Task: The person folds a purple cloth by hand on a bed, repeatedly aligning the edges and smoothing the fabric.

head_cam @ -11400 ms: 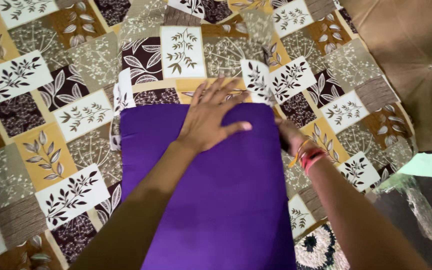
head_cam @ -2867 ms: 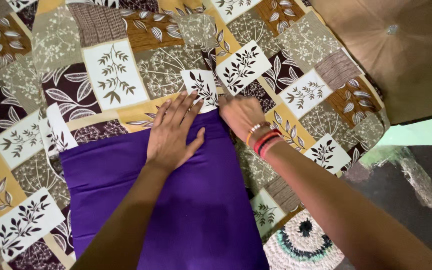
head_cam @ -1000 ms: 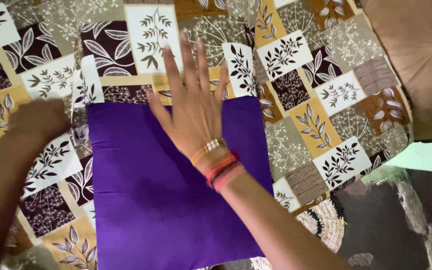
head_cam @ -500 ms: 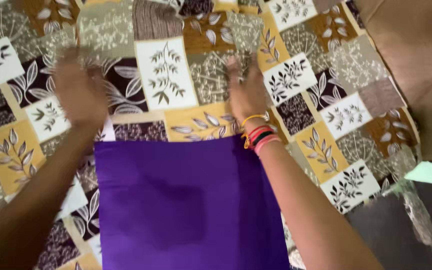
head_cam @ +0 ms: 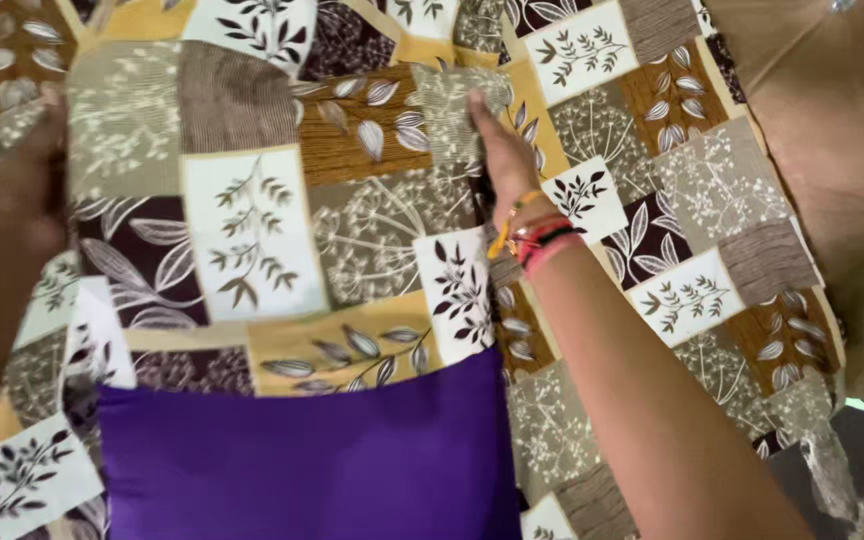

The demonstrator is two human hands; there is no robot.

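Both hands (head_cam: 497, 150) seemingly grip the patchwork cover (head_cam: 252, 230) over purple cushion (head_cam: 302, 465)

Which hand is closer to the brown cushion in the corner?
Right. The right hand grips the patterned cover's right edge, nearer the brown cushion; the left hand holds the far left edge.

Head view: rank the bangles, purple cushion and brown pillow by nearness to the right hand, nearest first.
1. Bangles, on the right hand's own wrist.
2. Purple cushion, below and to its left.
3. Brown pillow, far right edge.
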